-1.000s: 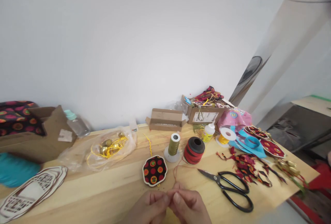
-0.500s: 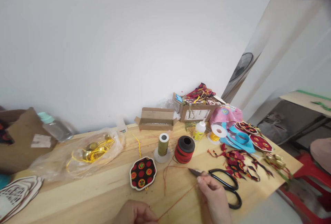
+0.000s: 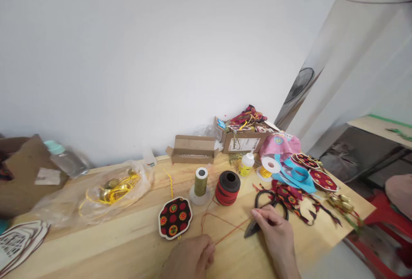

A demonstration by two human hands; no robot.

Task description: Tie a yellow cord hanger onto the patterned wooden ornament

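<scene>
A thin red thread (image 3: 232,231) stretches between my two hands above the wooden table. My left hand (image 3: 191,256), at the bottom middle, is closed on one end of it, with the fingertips partly hidden. My right hand (image 3: 276,232) pinches the thread between thumb and forefinger. Black-handled scissors (image 3: 252,229) are under and behind my right hand, blades pointing down-left; whether other fingers touch them I cannot tell. Loose thread loops back to the red thread spool (image 3: 228,189). Left of it lies a flower-patterned fabric plaque (image 3: 174,218) with a yellow cord.
An olive thread spool (image 3: 201,182), a glue bottle (image 3: 246,164) and a yellow thread spool (image 3: 269,167) stand behind. Blue ribbon (image 3: 299,176) and patterned fabric scraps (image 3: 291,197) lie right. A plastic bag (image 3: 135,184) with bells is left; a filled carton (image 3: 244,141) stands against the wall.
The scissors have turned, their handles now pointing away from me and blades toward the lower left. My left hand has moved right and up; my right hand has shifted slightly right.
</scene>
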